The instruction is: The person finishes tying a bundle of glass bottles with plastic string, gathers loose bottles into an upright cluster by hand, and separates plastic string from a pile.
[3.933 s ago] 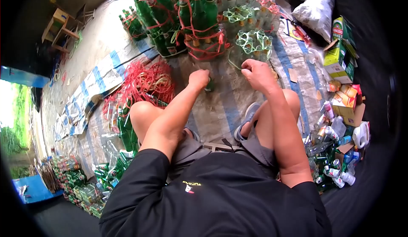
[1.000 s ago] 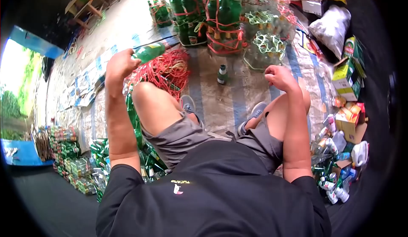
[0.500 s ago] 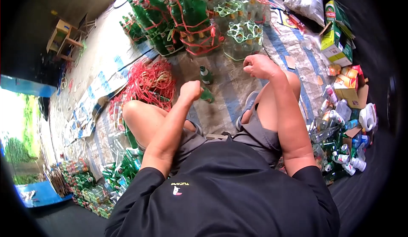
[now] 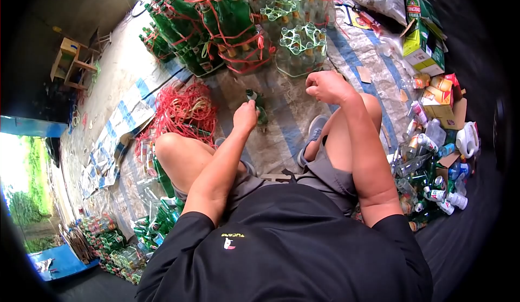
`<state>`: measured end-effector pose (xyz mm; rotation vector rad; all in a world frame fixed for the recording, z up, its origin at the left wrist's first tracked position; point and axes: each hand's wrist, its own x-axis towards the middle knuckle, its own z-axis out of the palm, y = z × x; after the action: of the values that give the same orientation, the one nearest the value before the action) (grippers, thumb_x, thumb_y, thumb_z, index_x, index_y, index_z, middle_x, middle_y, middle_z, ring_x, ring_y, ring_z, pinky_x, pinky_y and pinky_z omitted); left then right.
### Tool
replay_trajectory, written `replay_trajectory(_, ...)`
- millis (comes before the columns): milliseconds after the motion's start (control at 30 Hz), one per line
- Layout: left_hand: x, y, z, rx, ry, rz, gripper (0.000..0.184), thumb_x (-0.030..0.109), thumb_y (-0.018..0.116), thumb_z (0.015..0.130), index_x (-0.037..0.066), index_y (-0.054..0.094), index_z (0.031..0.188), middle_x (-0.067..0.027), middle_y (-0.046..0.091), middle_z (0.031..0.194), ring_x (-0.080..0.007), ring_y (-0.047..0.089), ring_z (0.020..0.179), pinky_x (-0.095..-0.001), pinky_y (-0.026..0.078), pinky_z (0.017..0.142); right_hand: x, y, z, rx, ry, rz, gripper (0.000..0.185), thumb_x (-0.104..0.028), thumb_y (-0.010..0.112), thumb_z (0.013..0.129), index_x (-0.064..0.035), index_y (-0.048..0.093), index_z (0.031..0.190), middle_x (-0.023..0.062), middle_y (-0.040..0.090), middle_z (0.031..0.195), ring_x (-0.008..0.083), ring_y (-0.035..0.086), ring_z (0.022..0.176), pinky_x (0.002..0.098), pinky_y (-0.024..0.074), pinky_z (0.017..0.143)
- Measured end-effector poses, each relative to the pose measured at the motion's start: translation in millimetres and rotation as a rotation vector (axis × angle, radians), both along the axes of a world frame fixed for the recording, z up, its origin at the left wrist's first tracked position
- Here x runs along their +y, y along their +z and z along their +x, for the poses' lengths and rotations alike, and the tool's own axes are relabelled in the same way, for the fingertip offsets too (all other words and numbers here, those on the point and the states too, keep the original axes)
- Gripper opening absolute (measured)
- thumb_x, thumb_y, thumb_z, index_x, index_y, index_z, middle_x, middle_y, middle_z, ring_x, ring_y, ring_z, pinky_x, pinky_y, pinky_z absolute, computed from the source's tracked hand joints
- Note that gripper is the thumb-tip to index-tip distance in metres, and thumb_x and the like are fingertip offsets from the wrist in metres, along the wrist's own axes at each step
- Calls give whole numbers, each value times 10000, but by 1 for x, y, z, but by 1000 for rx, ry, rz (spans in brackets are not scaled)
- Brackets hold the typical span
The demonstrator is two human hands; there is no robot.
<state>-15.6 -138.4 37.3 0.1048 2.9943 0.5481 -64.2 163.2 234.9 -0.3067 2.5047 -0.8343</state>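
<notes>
My left hand (image 4: 246, 114) is closed at a green glass bottle (image 4: 262, 116) in front of my shins; its fingers partly hide the neck. Just beyond my thumb a dark bottle neck (image 4: 251, 94) shows, and I cannot tell whether it belongs to a second bottle. By my right knee my right hand (image 4: 330, 87) hangs with fingers curled, and nothing shows in it. To the left of the bottle lies a tangled heap of red and pale plastic string (image 4: 184, 110).
Green bottles (image 4: 179, 23) stand at the back, tied in bundles, beside clear bottles (image 4: 302, 47) bound with string. On the right are cartons (image 4: 425, 50) and a pile of bottles and cans (image 4: 428, 166). More bottle bundles (image 4: 111, 242) lie at lower left. A striped tarp (image 4: 292, 104) covers the floor.
My left hand has shifted slightly up in the view and now covers more of the bottles. My right hand stays almost where it was. The whole view has tilted a little.
</notes>
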Motion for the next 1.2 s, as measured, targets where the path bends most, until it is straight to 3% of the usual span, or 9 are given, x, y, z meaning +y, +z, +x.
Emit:
replay_trajectory(333, -14, 24, -4, -174, 141, -20, 390, 326, 730, 842, 54, 643, 1109, -229, 714, 1003, -415, 679, 1002, -519, 542, 836, 3, -17, -5, 102, 125, 17, 294, -222, 647, 840, -28, 724, 1046, 212, 718, 980, 375, 690, 949, 435, 542, 835)
replay_trajectory(600, -106, 269, 63, 533, 240, 513, 244, 168, 684, 929, 43, 691, 1139, -126, 714, 930, -205, 696, 809, -335, 547, 741, 11, -21, 0, -139, -83, -240, 222, -136, 633, 935, 5, 646, 1106, 49, 657, 813, 120, 608, 682, 274, 473, 594)
replay_trajectory(633, -131, 274, 85, 631, 263, 667, 233, 204, 657, 935, 53, 688, 1109, -153, 720, 903, -267, 720, 803, -378, 553, 700, 10, -17, 3, -164, -104, -256, 229, -141, 629, 942, 2, 636, 1120, 32, 649, 827, 107, 595, 680, 256, 456, 589)
replay_trajectory(767, -249, 197, 183, 344, 771, 596, 245, 224, 598, 953, 37, 681, 1088, -181, 720, 939, -285, 728, 834, -402, 573, 729, 7, -7, 5, -189, -125, -222, 222, -150, 601, 975, -9, 644, 1142, 6, 652, 855, 74, 574, 696, 219, 437, 599)
replay_trajectory(833, -309, 79, 252, 239, 783, 2, 258, 224, 578, 938, 70, 689, 1112, -161, 723, 950, -340, 708, 919, -439, 560, 826, 12, -13, 2, -162, -111, -174, 228, -158, 600, 988, -11, 642, 1157, 6, 655, 860, 73, 581, 699, 216, 442, 600)
replay_trajectory(867, -312, 47, 283, -27, 910, -29, 251, 169, 532, 862, 32, 705, 982, -234, 708, 1044, -436, 675, 982, -532, 535, 869, 11, -11, 3, -178, -122, -165, 227, -156, 600, 987, -12, 641, 1158, 7, 656, 859, 74, 586, 703, 217, 446, 599)
replay_trajectory(967, -297, -88, 368, -333, 961, 70, 272, 101, 597, 809, 59, 741, 1035, -222, 717, 1067, -390, 687, 1031, -466, 547, 923, 7, -9, 3, -207, -138, -122, 242, -142, 604, 977, -7, 631, 1176, 16, 657, 869, 80, 605, 715, 220, 459, 597)
replay_trajectory(1067, -241, -148, 402, -384, 1086, 181, 546, 85, 563, 857, 219, 574, 1387, -201, 588, 1357, -419, 612, 1187, -492, 498, 1009, 6, -15, 0, -242, -168, -109, 282, -130, 614, 964, 3, 609, 1213, 29, 655, 898, 91, 622, 715, 220, 474, 593)
replay_trajectory(1200, -213, -140, 386, -485, 1147, 78, 563, 94, 512, 911, 263, 527, 1448, -142, 445, 1513, -383, 504, 1331, -495, 415, 1098, 2, -27, -7, -265, -182, -43, 272, -125, 610, 950, 4, 623, 1189, 33, 656, 871, 99, 629, 684, 220, 477, 560)
